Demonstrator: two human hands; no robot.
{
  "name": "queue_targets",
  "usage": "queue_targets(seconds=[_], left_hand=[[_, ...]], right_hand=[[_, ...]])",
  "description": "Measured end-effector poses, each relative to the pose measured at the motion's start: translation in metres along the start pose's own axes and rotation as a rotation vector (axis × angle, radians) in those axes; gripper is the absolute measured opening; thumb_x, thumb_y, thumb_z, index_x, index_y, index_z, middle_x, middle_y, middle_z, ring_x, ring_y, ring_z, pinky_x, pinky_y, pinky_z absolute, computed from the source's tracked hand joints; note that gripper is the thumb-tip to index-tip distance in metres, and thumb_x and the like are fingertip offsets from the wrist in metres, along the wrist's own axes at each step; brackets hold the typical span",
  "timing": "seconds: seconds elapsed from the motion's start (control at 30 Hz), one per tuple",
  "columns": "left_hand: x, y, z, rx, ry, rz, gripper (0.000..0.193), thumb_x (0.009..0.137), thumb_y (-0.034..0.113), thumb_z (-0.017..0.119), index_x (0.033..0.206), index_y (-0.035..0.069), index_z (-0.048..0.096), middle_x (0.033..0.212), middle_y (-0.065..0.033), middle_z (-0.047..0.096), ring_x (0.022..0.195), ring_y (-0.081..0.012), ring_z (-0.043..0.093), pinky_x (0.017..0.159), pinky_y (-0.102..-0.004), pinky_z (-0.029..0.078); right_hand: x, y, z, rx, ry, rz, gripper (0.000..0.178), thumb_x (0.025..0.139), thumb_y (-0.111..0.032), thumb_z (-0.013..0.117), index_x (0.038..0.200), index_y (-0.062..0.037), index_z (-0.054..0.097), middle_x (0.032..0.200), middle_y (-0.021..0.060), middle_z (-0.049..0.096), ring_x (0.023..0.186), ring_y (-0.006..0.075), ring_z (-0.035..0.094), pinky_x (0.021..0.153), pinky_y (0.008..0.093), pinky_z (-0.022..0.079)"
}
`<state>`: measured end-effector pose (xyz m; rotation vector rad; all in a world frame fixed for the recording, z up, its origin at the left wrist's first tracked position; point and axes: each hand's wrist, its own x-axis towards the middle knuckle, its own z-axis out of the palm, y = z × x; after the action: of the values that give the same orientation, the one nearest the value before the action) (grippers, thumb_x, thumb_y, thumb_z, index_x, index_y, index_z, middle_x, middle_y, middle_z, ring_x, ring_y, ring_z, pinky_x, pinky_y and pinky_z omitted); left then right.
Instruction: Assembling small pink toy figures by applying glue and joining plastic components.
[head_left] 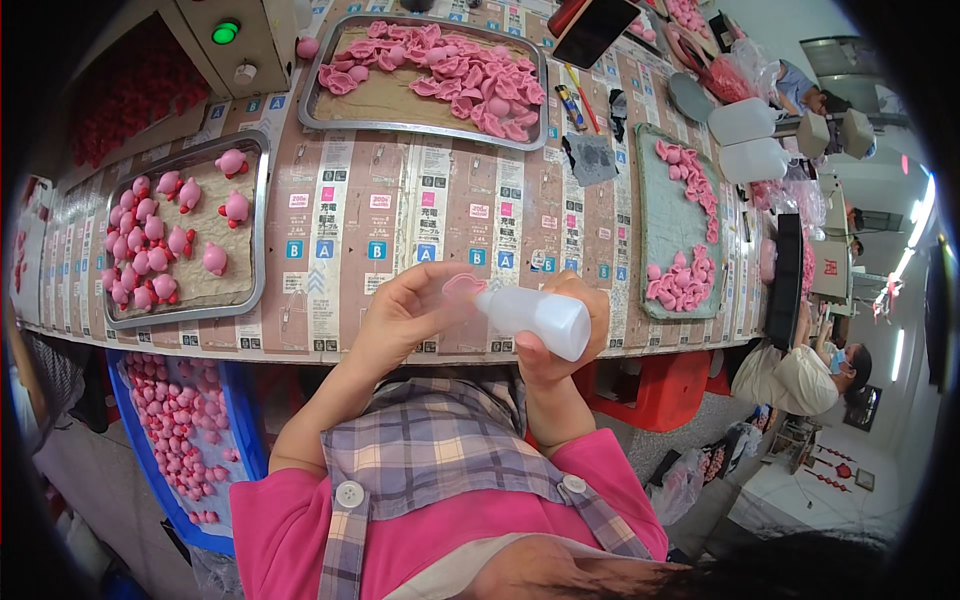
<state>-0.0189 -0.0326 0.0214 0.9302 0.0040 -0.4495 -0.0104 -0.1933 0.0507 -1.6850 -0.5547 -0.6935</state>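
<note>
In front of my body, over the table's near edge, my left hand (410, 312) pinches a small pink molded piece (464, 286) with a curved rim. My right hand (575, 310) is wrapped round a translucent white squeeze bottle (545, 318). The bottle lies tilted, its narrow tip pointing left at the pink piece. Whether the tip touches the piece I cannot tell, as that spot is blurred. Past my hands, a metal tray (425, 128) carries a heap of similar pink pieces. At left, another metal tray (262, 215) holds round pink figures with red parts.
A green tray (655, 235) with pink pieces stands at right. Near it lie a grey cloth (590, 158), a red pencil (582, 98) and a dark phone-like screen (596, 32). A machine with a green light (225, 33) is far left. Below sits a blue bin (135, 425) of pink figures.
</note>
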Motion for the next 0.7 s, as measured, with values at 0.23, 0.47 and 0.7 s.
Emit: queue_targets(seconds=[0.23,0.47,0.7], left_hand=[[-0.001,-0.002,-0.002,-0.018,0.005,0.000,0.044,0.071,0.000,0.063,0.112,0.001,0.047,0.103,-0.0086,0.056,0.091,-0.0144,0.056,0.079,-0.0253,0.046],[-0.001,-0.004,-0.003,-0.033,0.007,0.005,0.044,0.071,0.000,0.063,0.112,0.000,0.047,0.103,-0.0089,0.056,0.091,-0.0147,0.056,0.080,-0.0260,0.046],[-0.001,-0.006,-0.003,-0.044,0.018,0.016,0.044,0.072,0.002,0.063,0.112,-0.001,0.045,0.102,-0.0122,0.056,0.092,-0.0192,0.057,0.082,-0.0293,0.046]], right_hand=[[0.003,-0.004,-0.001,-0.006,0.007,0.002,0.043,0.063,-0.028,0.073,0.086,-0.0006,0.050,0.069,0.0082,0.053,0.051,0.0191,0.048,0.047,0.0301,0.035],[-0.003,0.000,-0.005,-0.006,0.015,-0.014,0.047,0.065,-0.029,0.073,0.091,0.0000,0.047,0.072,0.0077,0.051,0.054,0.0178,0.047,0.047,0.0286,0.035],[0.001,0.007,-0.011,-0.074,0.105,-0.017,0.056,0.065,-0.034,0.073,0.098,0.0010,0.043,0.077,0.0082,0.049,0.060,0.0177,0.048,0.051,0.0292,0.037]])
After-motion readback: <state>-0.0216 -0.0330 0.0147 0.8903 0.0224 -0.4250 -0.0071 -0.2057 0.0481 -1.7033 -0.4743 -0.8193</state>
